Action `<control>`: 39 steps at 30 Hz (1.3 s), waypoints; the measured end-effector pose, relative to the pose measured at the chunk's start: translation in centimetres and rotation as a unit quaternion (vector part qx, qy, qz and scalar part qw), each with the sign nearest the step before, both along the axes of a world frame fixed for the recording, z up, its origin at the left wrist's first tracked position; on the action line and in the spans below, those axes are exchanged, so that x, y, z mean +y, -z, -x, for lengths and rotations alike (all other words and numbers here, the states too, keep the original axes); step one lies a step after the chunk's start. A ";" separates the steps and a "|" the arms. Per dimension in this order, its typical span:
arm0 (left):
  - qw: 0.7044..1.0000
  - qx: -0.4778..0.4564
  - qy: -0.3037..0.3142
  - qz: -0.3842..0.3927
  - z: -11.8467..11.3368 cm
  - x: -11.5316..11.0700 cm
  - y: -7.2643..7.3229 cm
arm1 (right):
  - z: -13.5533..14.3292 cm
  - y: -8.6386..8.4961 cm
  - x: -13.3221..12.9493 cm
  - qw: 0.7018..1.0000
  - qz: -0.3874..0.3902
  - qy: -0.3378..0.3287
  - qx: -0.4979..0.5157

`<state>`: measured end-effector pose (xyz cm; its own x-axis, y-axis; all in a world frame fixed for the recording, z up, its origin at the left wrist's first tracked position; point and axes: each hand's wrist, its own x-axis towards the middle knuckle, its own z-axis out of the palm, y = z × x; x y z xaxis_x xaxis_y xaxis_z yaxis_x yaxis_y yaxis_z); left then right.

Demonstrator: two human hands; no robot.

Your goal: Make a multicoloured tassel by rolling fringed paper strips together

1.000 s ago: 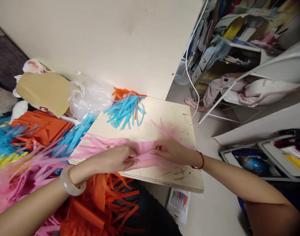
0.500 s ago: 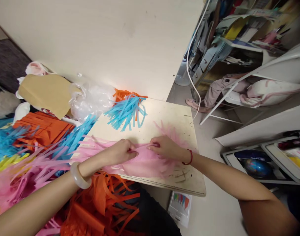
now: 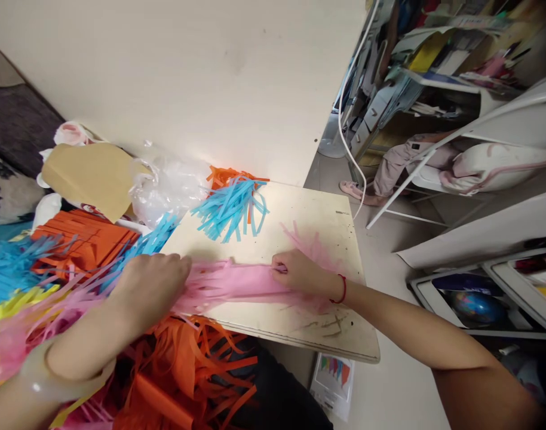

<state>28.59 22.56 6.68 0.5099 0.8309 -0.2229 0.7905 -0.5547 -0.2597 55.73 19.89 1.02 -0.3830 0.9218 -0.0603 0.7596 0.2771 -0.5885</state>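
Observation:
Pink fringed tissue paper (image 3: 250, 279), cut into strips at both ends, lies across a small wooden board. At its solid middle band, my right hand (image 3: 302, 272) pinches the upper edge between thumb and fingers. My left hand (image 3: 152, 283) is closed over the strips at the left end, fingers curled down; its fingertips are partly hidden. A blue tissue tassel (image 3: 232, 206) and an orange tassel (image 3: 219, 175) lie at the board's far edge. Orange fringed paper (image 3: 174, 370) is heaped in front, below my left wrist.
The wooden board (image 3: 318, 209) meets a pale upright panel (image 3: 201, 71). On the left lie folded orange paper (image 3: 87, 236), a clear plastic bag (image 3: 168, 182) and brown paper (image 3: 91, 179). To the right are a white cable (image 3: 344, 128), a folding chair (image 3: 420, 161) and a seated person's leg (image 3: 392, 170).
My left hand has moved left from the middle of the pink paper to its left strips. The paper's band now looks narrower and straighter. My right hand keeps its pinch in nearly the same place.

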 end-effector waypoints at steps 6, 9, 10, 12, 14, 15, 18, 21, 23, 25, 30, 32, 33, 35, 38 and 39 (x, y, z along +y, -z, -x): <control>0.928 -0.154 0.313 -0.131 -4.2 -3.7 2.4 | 0.3 -0.1 0.1 0.999 -0.012 -0.014 -0.047; 0.904 -0.172 0.362 -0.151 -5.8 -4.5 5.2 | 0.4 -0.4 0.0 0.999 -0.008 -0.011 -0.053; 0.900 -0.177 0.364 -0.162 -6.0 -4.6 5.9 | 0.5 -0.5 0.0 0.999 -0.006 -0.009 -0.051; 0.898 -0.175 0.362 -0.177 -6.0 -4.8 7.1 | 0.5 -0.7 0.0 0.999 -0.003 -0.006 -0.046; 0.903 -0.158 0.356 -0.182 -5.9 -4.9 7.9 | 0.6 -0.8 0.0 0.999 -0.003 -0.007 -0.042; 0.906 -0.148 0.353 -0.181 -5.9 -5.0 8.1 | 0.6 -0.8 0.1 0.999 -0.003 -0.009 -0.041; 0.918 -0.131 0.337 -0.163 -5.9 -5.2 8.6 | 0.6 -0.8 0.2 0.999 -0.005 -0.013 -0.045; 0.929 -0.126 0.317 -0.144 -6.0 -5.2 8.8 | 0.6 -0.7 0.3 0.999 -0.009 -0.015 -0.048; 0.930 -0.126 0.316 -0.141 -6.1 -5.1 8.9 | 0.6 -0.6 0.5 0.999 -0.014 -0.015 -0.048; 0.931 -0.130 0.314 -0.135 -6.1 -5.0 9.1 | 0.6 -0.5 0.6 0.998 -0.017 -0.015 -0.050; 0.939 -0.125 0.298 -0.123 -6.1 -5.0 9.3 | 0.7 -0.6 1.1 0.998 -0.016 -0.018 -0.064; 0.937 -0.122 0.301 -0.128 -6.2 -4.9 9.4 | 0.8 -0.7 1.1 0.997 -0.013 -0.018 -0.079; 0.936 -0.123 0.303 -0.129 -6.2 -4.9 9.3 | 0.8 -0.8 1.0 0.995 -0.012 -0.022 -0.092; 0.936 -0.130 0.304 -0.122 -6.4 -4.7 9.2 | 1.0 -1.1 0.5 0.989 -0.037 -0.033 -0.137; 0.943 -0.149 0.285 -0.089 -6.7 -4.2 8.7 | 1.1 -1.4 -1.1 0.962 -0.147 -0.053 -0.223; 0.945 -0.153 0.278 -0.078 -6.8 -4.1 8.4 | 1.2 -1.4 -1.7 0.951 -0.182 -0.072 -0.238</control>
<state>35.42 18.47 -1.77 0.8979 0.4266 0.1087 0.4398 -0.8800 -0.1795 54.57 18.15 2.46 -0.5162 0.8547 0.0552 0.8546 0.5183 -0.0331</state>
